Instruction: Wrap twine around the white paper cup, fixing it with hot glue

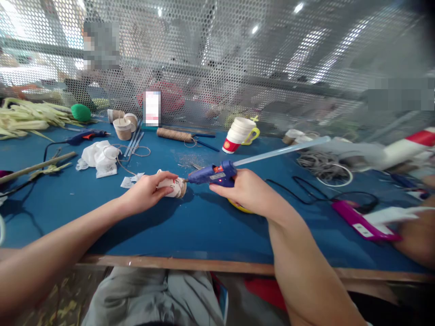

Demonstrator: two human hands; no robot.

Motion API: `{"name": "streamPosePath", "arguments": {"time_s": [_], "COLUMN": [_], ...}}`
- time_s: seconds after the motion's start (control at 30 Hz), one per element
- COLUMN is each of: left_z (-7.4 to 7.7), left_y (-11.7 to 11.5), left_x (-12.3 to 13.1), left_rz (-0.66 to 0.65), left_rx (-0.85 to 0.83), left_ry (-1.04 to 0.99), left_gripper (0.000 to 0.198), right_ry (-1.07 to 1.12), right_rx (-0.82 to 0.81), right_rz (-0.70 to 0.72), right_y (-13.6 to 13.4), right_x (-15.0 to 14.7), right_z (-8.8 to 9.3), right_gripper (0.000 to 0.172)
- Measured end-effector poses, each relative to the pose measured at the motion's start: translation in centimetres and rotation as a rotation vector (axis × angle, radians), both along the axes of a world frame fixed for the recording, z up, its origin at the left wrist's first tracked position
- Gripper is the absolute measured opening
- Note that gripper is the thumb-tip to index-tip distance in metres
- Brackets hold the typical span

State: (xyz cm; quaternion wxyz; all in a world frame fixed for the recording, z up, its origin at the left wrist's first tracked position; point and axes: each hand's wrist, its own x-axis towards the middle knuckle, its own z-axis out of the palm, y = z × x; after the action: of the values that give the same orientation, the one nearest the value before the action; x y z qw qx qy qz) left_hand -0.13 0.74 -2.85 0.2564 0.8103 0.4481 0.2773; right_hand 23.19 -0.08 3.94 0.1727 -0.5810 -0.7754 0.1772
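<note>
White paper cup point(175, 186) clamped in left hand point(147, 191), over blue table point(204, 235), to left of right hand point(249, 190); left hand nearer. Right hand wrapped round glue gun point(215, 174); hands apart from each other. Nozzle point(186, 180) at cup's tan end; whether touching, cannot tell. Cup tipped onto side, long axis roughly sideways, tan end pointing right. Gun's long axis also sideways, nozzle pointing left, clear glue stick point(282, 151) sticking out right.
</note>
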Motion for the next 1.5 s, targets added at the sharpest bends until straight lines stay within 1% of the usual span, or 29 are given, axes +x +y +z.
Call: {"name": "streamPosePath", "arguments": {"time_s": [0.17, 0.4, 0.6, 0.73, 0.97, 1.17, 1.33, 1.5], "left_z": [0.0, 0.0, -0.1, -0.1, -0.1, -0.3, -0.2, -0.1], "left_y": [-0.1, 0.1, 0.1, 0.1, 0.2, 0.3, 0.2, 0.1], "left_x": [-0.1, 0.0, -0.1, -0.1, -0.2, -0.2, -0.1, 0.0], "left_rz": [-0.015, 0.015, 0.018, 0.024, 0.042, 0.045, 0.041, 0.036], "left_rx": [0.013, -0.013, -0.004, -0.022, -0.040, -0.041, -0.055, -0.009], "left_ry": [0.004, -0.026, -0.024, -0.064, -0.073, -0.074, -0.067, -0.038], "left_gripper": [0.032, 0.033, 0.033, 0.033, 0.035, 0.036, 0.035, 0.032], "right_ry": [-0.022, -0.018, -0.037, -0.040, -0.060, -0.071, -0.058, -0.034], "right_rx": [0.046, 0.015, 0.062, 0.041, -0.009, 0.011, 0.033, 0.077], "right_rz": [-0.009, 0.013, 0.007, 0.009, 0.002, 0.024, 0.013, 0.007], "right_y": [0.7, -0.2, -0.1, -0.4, -1.0, -0.9, -0.7, -0.1], "right_x": [-0.3, 0.0, -0.1, -0.2, -0.3, -0.1, -0.1, -0.2], "right_z": [-0.6, 0.0, -0.1, 0.0, 0.2, 0.1, 0.1, -0.1], "right_gripper": [0.022, 0.021, 0.018, 0.020, 0.020, 0.020, 0.019, 0.020]}}
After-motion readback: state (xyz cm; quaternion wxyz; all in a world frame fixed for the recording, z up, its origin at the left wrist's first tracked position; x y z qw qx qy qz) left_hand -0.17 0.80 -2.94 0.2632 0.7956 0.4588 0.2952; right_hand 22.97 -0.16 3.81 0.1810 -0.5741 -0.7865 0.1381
